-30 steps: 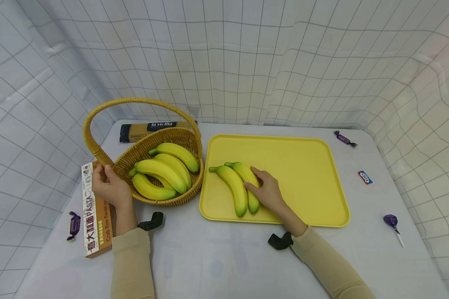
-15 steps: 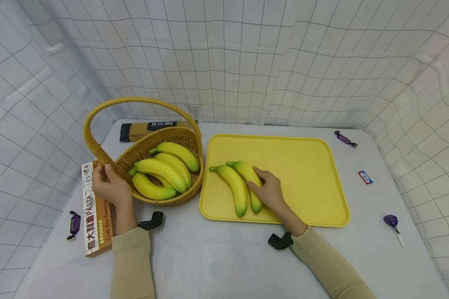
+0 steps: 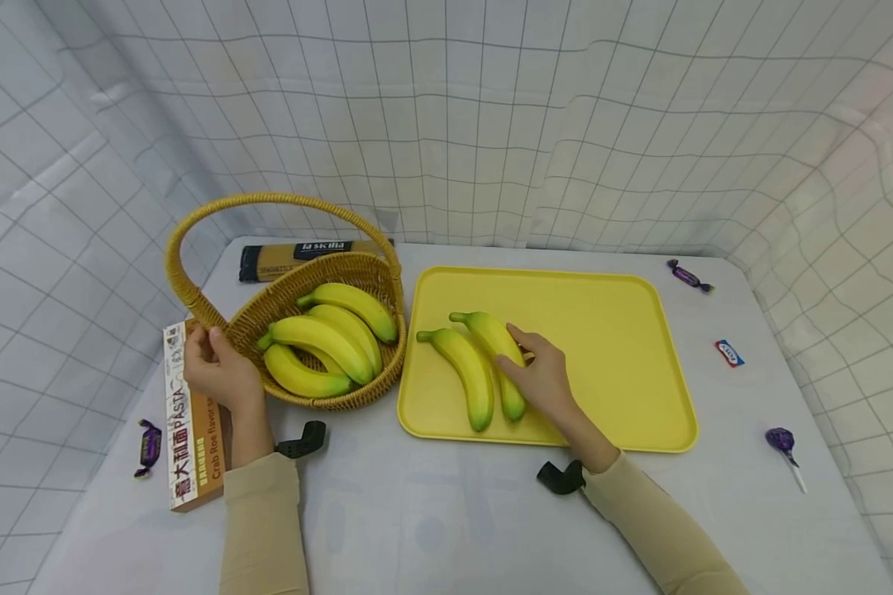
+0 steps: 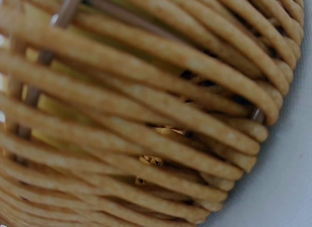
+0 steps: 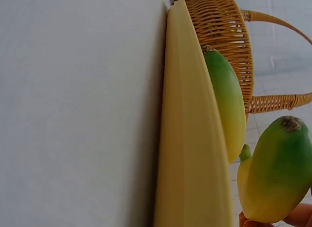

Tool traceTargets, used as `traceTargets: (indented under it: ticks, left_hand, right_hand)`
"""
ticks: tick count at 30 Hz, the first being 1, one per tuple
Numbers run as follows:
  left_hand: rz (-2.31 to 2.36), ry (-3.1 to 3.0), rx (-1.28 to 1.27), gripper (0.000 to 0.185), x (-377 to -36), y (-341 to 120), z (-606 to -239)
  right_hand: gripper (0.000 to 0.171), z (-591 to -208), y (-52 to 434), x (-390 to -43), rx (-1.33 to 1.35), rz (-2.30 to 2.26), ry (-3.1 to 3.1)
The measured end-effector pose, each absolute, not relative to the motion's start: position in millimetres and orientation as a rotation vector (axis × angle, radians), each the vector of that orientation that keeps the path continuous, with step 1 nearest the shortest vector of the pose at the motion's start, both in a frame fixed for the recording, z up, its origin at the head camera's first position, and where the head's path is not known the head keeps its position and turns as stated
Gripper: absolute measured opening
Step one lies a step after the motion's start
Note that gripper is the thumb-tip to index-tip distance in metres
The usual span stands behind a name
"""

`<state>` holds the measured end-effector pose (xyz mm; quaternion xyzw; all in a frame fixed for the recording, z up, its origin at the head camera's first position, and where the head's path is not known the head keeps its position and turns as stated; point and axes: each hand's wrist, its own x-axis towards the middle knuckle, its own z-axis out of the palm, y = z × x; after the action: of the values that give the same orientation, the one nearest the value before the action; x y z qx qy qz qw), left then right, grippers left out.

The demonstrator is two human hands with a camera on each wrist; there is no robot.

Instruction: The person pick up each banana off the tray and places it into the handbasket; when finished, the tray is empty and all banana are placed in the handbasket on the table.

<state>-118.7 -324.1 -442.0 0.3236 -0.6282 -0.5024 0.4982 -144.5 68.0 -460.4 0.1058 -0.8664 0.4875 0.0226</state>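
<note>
A yellow tray (image 3: 610, 347) lies on the white table with two bananas on its left part. My right hand (image 3: 542, 376) grips the right banana (image 3: 495, 347); the left banana (image 3: 467, 378) lies free beside it. In the right wrist view the held banana (image 5: 273, 173) is raised a little off the tray rim (image 5: 190, 139), with the other banana (image 5: 226, 100) behind it. My left hand (image 3: 216, 370) holds the wicker basket (image 3: 357, 273) at the base of its handle. Several bananas (image 3: 320, 339) lie in the basket. The left wrist view shows only basket weave (image 4: 146, 115).
A pasta box (image 3: 193, 413) lies under my left forearm, and a spaghetti packet (image 3: 305, 252) lies behind the basket. Wrapped candies (image 3: 147, 446) (image 3: 688, 275) (image 3: 728, 354) and a purple lollipop (image 3: 781, 442) are scattered near the table edges. Checked cloth walls the table in.
My right hand has shifted its banana slightly up and to the right, opening a gap from the other banana. The left hand and basket have not moved.
</note>
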Motion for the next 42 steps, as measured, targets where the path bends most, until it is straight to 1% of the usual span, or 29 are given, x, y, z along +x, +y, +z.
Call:
traceTargets:
  ticks: [7, 17, 28, 42]
  left_hand:
    - [-1.232, -1.536, 0.794, 0.026, -118.2, -322.7, -440.2]
    - [-1.231, -1.534, 0.790, 0.026, -118.5, -324.1, -442.0]
    - [-1.240, -1.524, 0.771, 0.026, -118.7, -324.2, -441.7]
    - [-1.251, -1.522, 0.779, 0.026, -117.1, -322.6, -438.3]
  right_hand:
    - [0.053, -441.8, 62.2, -135.7, 0.392, 1.571, -2.640]
    - [0.052, -408.2, 37.4, -129.1, 0.592, 1.609, -2.535]
    - [0.052, -384.9, -13.3, -133.5, 0.808, 1.606, -2.471]
    - [0.053, -374.8, -83.4, -146.9, 0.972, 1.462, -2.545]
